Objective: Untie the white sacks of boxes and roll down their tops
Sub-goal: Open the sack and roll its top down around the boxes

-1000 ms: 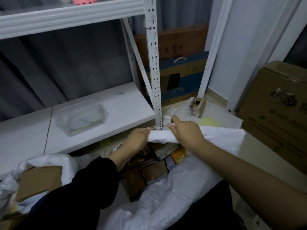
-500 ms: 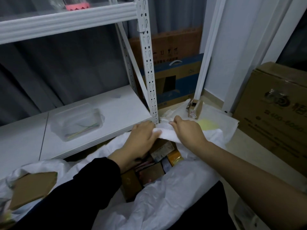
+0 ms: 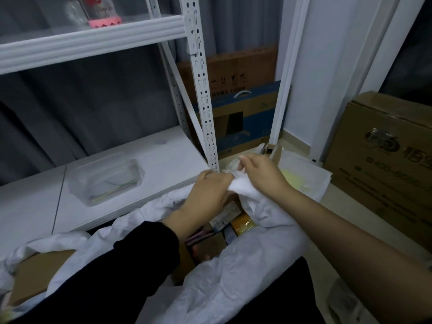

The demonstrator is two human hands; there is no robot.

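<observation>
Second sack (image 3: 58,244): at 8 o'clock, white, its top open over a brown carton.
Clear tub (image 3: 105,181): at 10 o'clock on the lower board of the white shelf rack (image 3: 201,90), thin green and yellow strands inside.
Left hand (image 3: 208,197): at centre, black sleeve; fingers curled round the far rim of the white sack (image 3: 233,272), gripping the fabric.
Boxes (image 3: 233,220): inside the sack's open mouth, just below both hands; small cartons, one yellow-orange.
White sack: fills 6 o'clock, mouth open, its far rim bunched at the foot of the rack's upright.
Right hand (image 3: 261,174): just to 3 o'clock of the left hand, bare forearm; fingers and thumb pinching the same bunched rim.
Large carton (image 3: 383,155): at 3 o'clock on the floor, printed, well apart from the sack.
</observation>
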